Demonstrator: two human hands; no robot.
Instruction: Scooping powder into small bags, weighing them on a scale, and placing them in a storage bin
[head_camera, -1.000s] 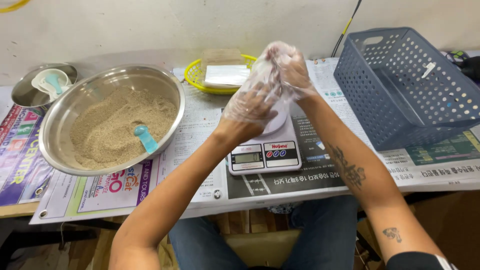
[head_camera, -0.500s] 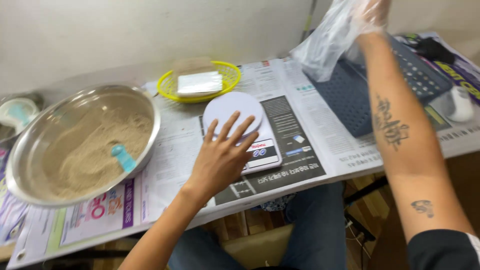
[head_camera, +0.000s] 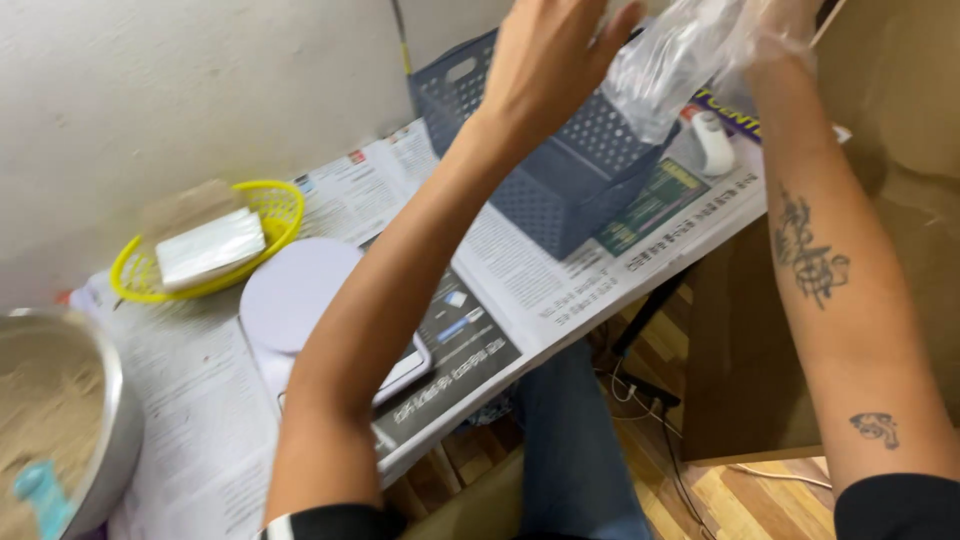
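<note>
Both my hands are raised at the top of the head view. My bare left hand has its fingers curled against a crumpled clear plastic glove. My right hand is wrapped in the same clear plastic and grips it; the frame edge cuts off part of the hand. The plastic hangs over a blue-grey perforated basket. Below my left forearm is a kitchen scale with a round white plate, partly hidden by the arm.
A yellow basket holding a white packet stands near the wall. A metal bowl of beige powder with a teal scoop is at the left edge. Newspaper covers the table. A small white object lies beside the blue-grey basket. Cables run on the wooden floor.
My left hand has left the scale and risen to the plastic held by my right hand. The view has swung right, so the bowl has slid to the left edge.
</note>
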